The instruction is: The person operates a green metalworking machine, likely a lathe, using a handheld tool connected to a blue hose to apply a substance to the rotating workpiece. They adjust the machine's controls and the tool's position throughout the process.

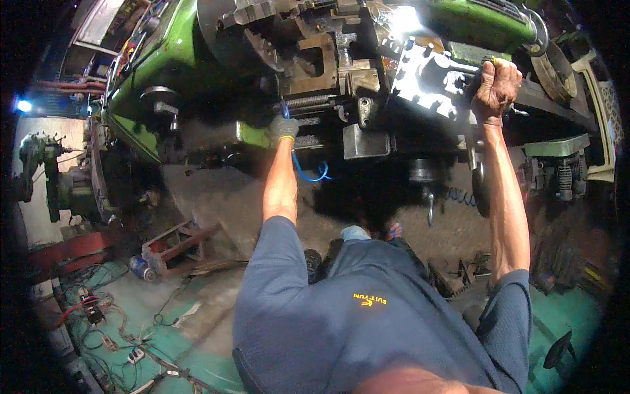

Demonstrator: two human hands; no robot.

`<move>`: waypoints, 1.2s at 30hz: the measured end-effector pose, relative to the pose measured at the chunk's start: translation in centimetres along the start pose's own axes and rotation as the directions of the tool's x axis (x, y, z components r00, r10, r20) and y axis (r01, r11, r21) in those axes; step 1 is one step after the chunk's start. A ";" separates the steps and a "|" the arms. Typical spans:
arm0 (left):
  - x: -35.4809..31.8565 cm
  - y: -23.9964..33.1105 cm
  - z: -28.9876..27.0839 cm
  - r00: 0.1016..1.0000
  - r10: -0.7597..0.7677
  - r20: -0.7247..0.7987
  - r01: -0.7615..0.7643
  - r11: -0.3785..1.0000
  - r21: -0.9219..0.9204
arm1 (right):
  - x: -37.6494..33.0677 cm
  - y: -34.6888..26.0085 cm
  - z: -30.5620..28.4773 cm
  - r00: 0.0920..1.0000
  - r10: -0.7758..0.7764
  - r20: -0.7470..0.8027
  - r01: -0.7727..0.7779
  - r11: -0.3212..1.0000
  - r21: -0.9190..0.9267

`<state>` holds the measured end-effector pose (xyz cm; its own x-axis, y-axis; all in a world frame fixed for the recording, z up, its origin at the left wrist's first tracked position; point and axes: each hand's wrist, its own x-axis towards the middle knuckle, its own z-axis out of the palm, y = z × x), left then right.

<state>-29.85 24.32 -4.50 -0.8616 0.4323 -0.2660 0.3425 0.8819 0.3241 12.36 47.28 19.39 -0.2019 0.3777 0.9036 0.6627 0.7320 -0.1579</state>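
My left hand (283,129), in a grey glove with a yellow cuff, is closed round a blue air blow gun (285,109). Its thin nozzle points up toward the lathe's workpiece area, and a blue hose (308,177) curls below the hand. My right hand (497,92), dirty and apparently bare, is closed at the end of a lever (463,67). That lever sticks out of the brightly lit tool post (430,75). A small yellow bit shows by the fingers. Between my hands, a heavy metal part with a square opening (315,59) sits by the chuck (259,49).
The green lathe (141,125) spans the far side, with a crank handle (172,111) at left and a handwheel (539,33) at right. A lower handle (430,209) hangs near my body. Cables (134,354) and a reddish metal frame (184,243) lie on the floor at left.
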 end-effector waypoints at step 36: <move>-5.9 -0.4 3.6 0.969 0.214 0.127 -0.140 0.891 -0.432 | 0.8 -1.9 -2.1 0.997 -0.019 -0.074 0.020 1.000 0.023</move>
<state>-23.55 22.09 -6.35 -0.7140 0.6311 -0.3033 0.2639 0.6437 0.7183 12.49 44.98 21.28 -0.1604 0.3210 0.9334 0.6419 0.7523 -0.1484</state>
